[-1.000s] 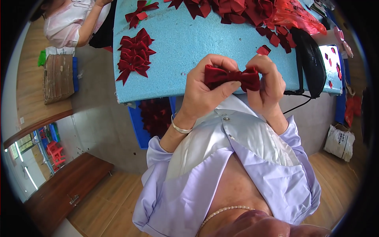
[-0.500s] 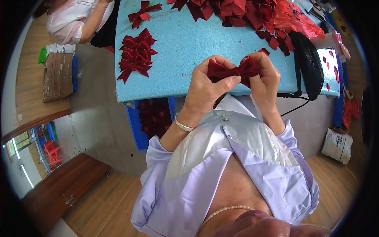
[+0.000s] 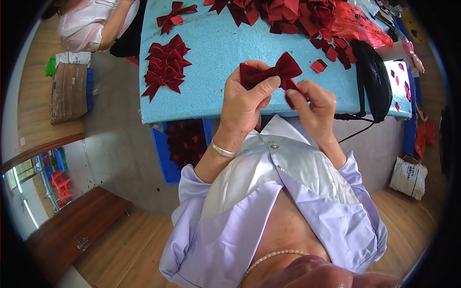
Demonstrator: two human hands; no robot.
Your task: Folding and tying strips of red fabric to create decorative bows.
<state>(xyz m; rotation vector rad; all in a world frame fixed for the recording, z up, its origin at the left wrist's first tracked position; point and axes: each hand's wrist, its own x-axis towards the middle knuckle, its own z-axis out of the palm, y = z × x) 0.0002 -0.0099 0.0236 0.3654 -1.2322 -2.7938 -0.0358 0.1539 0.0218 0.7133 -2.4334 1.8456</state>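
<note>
A dark red ribbon bow (image 3: pixel 285 68) is held up over the near edge of the blue table (image 3: pixel 216 53). My left hand (image 3: pixel 245 96) pinches it at its middle, thumb in front and fingers behind. My right hand (image 3: pixel 314 103) is closed on one hanging tail of the same bow, below its right loop. On the table to the left lies a cluster of finished red bows (image 3: pixel 167 65). Beyond my hands is a large heap of red bows (image 3: pixel 283 17), with small red pieces (image 3: pixel 318 66) scattered nearer.
A black bag (image 3: pixel 374 79) lies on the table's right side, beside a red plastic bag (image 3: pixel 357 24). Under the table a blue crate (image 3: pixel 165 158) holds more red bows. Another person (image 3: pixel 93 26) sits at the far left. Flattened cardboard (image 3: pixel 69 93) stands on the floor.
My right hand has slid down from the bow's right loop to its tail. The left hand has shifted slightly left, and the bow is now tilted with its right side higher.
</note>
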